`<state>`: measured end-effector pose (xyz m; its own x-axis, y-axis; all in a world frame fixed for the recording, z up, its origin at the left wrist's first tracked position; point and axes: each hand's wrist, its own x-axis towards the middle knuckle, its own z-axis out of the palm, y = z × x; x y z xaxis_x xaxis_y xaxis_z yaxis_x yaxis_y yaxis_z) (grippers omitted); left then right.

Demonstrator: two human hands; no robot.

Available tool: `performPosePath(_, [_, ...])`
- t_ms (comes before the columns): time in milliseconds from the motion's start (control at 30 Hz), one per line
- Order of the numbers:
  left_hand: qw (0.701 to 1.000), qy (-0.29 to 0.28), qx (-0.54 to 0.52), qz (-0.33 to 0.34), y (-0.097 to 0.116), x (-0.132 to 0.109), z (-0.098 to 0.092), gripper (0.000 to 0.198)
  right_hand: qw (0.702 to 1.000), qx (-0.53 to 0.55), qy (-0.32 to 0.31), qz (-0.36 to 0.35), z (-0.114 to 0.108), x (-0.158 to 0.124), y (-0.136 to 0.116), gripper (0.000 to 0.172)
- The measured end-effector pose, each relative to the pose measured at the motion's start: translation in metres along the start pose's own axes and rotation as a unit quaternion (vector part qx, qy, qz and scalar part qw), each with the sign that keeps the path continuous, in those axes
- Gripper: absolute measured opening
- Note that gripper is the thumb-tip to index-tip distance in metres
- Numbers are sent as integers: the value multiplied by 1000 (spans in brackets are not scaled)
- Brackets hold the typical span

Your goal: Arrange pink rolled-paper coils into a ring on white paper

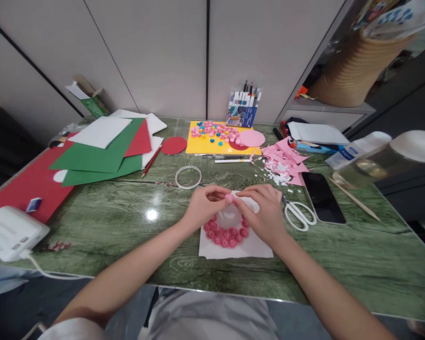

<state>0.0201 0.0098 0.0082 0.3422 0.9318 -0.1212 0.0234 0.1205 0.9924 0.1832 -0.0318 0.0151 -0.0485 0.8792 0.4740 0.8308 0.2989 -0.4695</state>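
Observation:
Just above a ring of pink rolled-paper flowers (225, 234), my left hand (207, 204) and my right hand (264, 208) meet at their fingertips. Between them they pinch a small light-pink paper piece (229, 199), perhaps a rolled flower; the fingers partly cover it. The flowers sit along the edge of a pale round disc (229, 218), densest on the near side. My hands hide the far part of the ring. Beneath it lies a white sheet of paper (207, 249). White-handled scissors (300, 216) rest right of my right hand.
Behind my hands lie a roll of clear tape (188, 177) and a yellow sheet (198, 148) bearing many small pink, blue and yellow pieces. Pink paper scraps (286, 158), a phone (323, 197) and a clear bottle (368, 170) stand rightward. Coloured paper (92, 158) and a white charger (12, 233) occupy the left.

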Motion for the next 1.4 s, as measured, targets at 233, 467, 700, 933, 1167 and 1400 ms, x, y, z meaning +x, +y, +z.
performPosePath(233, [978, -76, -184, -66, 6, -2, 0, 21, 1000, -20, -2, 9, -1, 1, 7, 14])
performPosePath(467, [985, -41, -159, -51, 4, -2, -1, 27, 999, -35, 11, -1, 1, 3, 13, 14])
performPosePath(700, [991, -77, -107, 6, 8, -4, -4, 33, 999, -44, 13, -15, 4, 3, 16, 12])
performPosePath(933, [982, -157, -103, 28, 11, -9, -6, 29, 999, -45, 17, -16, 5, 4, 19, 13])
performPosePath(1167, [978, -163, -133, -7, 9, -5, -8, 24, 999, -49, 17, -12, 4, 4, 20, 12])
performPosePath(1400, [971, -50, -231, -47, 4, 8, -11, 24, 998, -54, 21, -19, 5, 5, 23, 13])
